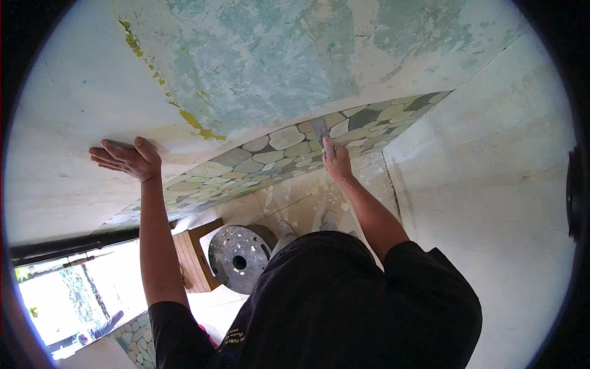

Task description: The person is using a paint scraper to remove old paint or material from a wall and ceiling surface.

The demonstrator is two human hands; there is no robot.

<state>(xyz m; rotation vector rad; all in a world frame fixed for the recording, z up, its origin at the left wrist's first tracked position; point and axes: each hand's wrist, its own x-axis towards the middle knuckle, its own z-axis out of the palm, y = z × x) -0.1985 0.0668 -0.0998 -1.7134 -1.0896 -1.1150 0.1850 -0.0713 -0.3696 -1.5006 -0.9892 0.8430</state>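
Low on the wall in front of me, my right hand (337,159) grips a flat-bladed scraper (320,128), its handle mostly hidden by my fingers. The blade lies over the upper part of the stone-patterned wall band (286,137). My left hand (129,159) rests against the pale wall (69,120) at the left, its fingers spread, holding nothing. Between and above both hands, the wall shows patchy green-blue paint (258,60) under a worn white coat, with a ragged yellow streak (193,121) along its left side.
Beside my legs stands a round grey stool or drum (238,258) with a central hole and white flecks. A slatted wooden piece of furniture (188,258) is next to it. Pale chips lie on the tiled floor (295,198). Another wall (488,184) rises at right; a bright opening (78,290) is at lower left.
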